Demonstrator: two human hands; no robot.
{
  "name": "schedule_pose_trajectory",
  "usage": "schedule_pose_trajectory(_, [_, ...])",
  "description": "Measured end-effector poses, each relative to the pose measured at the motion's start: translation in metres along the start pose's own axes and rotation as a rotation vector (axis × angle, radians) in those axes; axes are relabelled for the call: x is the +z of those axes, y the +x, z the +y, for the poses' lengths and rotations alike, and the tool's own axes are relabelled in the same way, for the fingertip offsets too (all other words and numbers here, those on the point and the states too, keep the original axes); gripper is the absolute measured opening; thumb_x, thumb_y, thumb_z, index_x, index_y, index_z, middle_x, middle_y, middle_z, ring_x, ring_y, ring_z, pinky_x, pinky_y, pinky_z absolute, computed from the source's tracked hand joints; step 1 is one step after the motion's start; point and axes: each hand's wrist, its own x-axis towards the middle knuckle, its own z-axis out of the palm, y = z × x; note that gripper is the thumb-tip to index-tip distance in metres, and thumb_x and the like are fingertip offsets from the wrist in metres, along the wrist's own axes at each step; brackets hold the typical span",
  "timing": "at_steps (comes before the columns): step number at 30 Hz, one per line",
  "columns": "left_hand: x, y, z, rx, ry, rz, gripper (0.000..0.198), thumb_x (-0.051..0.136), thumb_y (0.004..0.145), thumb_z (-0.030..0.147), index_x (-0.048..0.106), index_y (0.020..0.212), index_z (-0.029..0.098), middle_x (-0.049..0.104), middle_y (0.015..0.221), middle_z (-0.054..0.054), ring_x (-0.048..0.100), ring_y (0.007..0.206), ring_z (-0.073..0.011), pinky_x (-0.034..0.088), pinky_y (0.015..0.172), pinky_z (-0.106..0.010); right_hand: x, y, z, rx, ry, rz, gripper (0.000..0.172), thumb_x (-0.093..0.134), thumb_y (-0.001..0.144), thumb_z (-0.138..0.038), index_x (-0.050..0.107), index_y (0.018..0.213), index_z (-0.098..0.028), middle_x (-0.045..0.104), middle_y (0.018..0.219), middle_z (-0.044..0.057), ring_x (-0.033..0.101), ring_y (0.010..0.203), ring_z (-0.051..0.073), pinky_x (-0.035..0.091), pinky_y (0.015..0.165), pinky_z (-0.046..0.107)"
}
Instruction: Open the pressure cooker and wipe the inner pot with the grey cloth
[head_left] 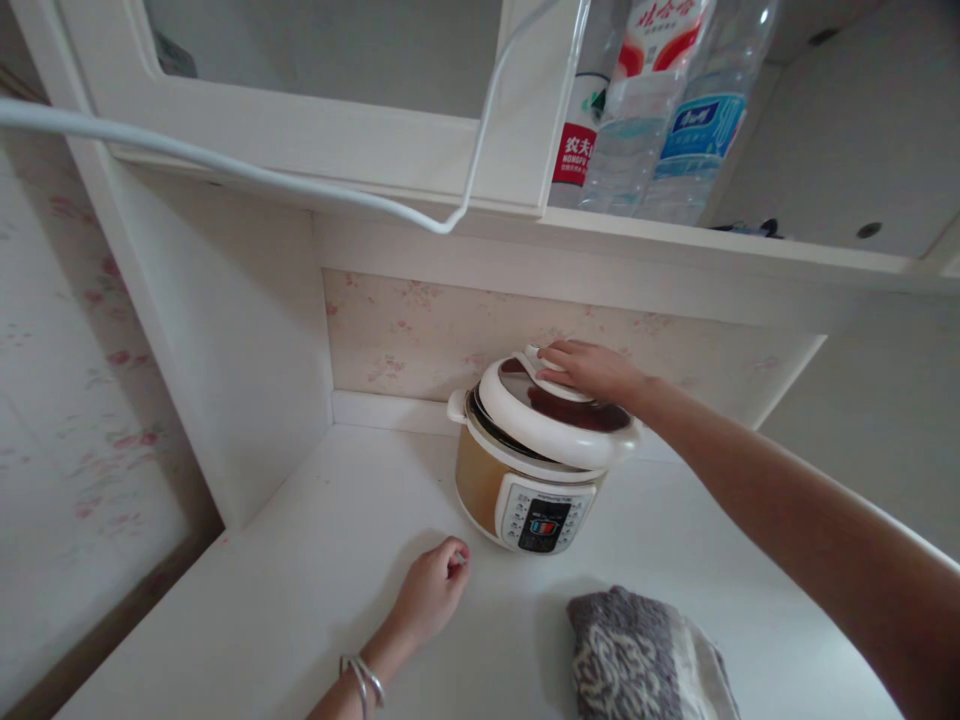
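Observation:
A small electric pressure cooker (529, 490) with a tan body and a front control panel stands on the white counter (300, 560) against the back wall. Its white lid (547, 415) sits tilted and shifted, showing a gap at the left rim. My right hand (592, 370) reaches over from the right and grips the lid's handle. My left hand (435, 590), with bangles on the wrist, rests on the counter just in front and left of the cooker, fingers curled into a loose fist with nothing visible in it.
A folded grey patterned cloth (645, 655) lies on the counter at the front right. Above, a shelf holds plastic water bottles (660, 110). A white cable (247, 175) hangs across the upper cabinet. A white side panel (232, 330) closes the nook on the left.

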Motion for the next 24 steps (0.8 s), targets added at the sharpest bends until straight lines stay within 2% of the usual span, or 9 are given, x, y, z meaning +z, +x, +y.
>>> schedule_pose_trajectory(6, [0.001, 0.004, -0.004, -0.027, -0.017, -0.015, 0.021, 0.044, 0.084, 0.03, 0.06, 0.089, 0.018, 0.061, 0.067, 0.0, 0.055, 0.062, -0.0147, 0.035, 0.059, -0.023, 0.019, 0.02, -0.005, -0.112, 0.026, -0.006, 0.047, 0.029, 0.097, -0.048, 0.055, 0.12, -0.017, 0.063, 0.112, 0.013, 0.058, 0.103, 0.022, 0.04, 0.084, 0.031])
schedule_pose_trajectory(10, [0.001, 0.004, -0.003, -0.02, -0.017, -0.017, 0.021, 0.043, 0.086, 0.032, 0.06, 0.088, 0.019, 0.061, 0.067, 0.0, 0.054, 0.062, -0.0145, 0.035, 0.058, -0.023, 0.021, 0.023, -0.007, -0.098, 0.046, -0.02, 0.046, 0.029, 0.097, -0.048, 0.055, 0.12, -0.018, 0.063, 0.113, 0.011, 0.058, 0.102, 0.022, 0.039, 0.082, 0.03])
schedule_pose_trajectory(17, [0.0, 0.003, 0.001, -0.008, -0.017, -0.021, 0.021, 0.043, 0.086, 0.032, 0.06, 0.087, 0.019, 0.063, 0.071, -0.002, 0.058, 0.066, -0.0151, 0.038, 0.062, -0.023, 0.016, 0.035, -0.023, 0.044, 0.128, -0.083, 0.048, 0.023, 0.098, -0.038, 0.065, 0.103, -0.016, 0.066, 0.101, 0.012, 0.06, 0.096, 0.021, 0.039, 0.084, 0.031])
schedule_pose_trajectory(20, [0.0, 0.002, 0.001, -0.008, -0.017, -0.017, 0.022, 0.044, 0.086, 0.033, 0.06, 0.088, 0.019, 0.064, 0.072, -0.002, 0.058, 0.067, -0.0155, 0.039, 0.063, -0.024, 0.017, 0.042, -0.031, 0.19, 0.111, -0.105, 0.049, 0.024, 0.096, -0.038, 0.066, 0.103, -0.015, 0.067, 0.104, 0.015, 0.061, 0.097, 0.025, 0.04, 0.084, 0.035])
schedule_pose_trajectory(24, [0.0, 0.001, 0.001, -0.008, -0.008, -0.012, 0.022, 0.044, 0.086, 0.032, 0.061, 0.088, 0.018, 0.064, 0.072, -0.002, 0.059, 0.068, -0.0157, 0.039, 0.064, -0.024, 0.019, 0.052, -0.039, 0.409, 0.13, -0.196, 0.05, 0.026, 0.094, -0.038, 0.067, 0.107, -0.014, 0.065, 0.11, 0.019, 0.06, 0.101, 0.028, 0.042, 0.085, 0.039])
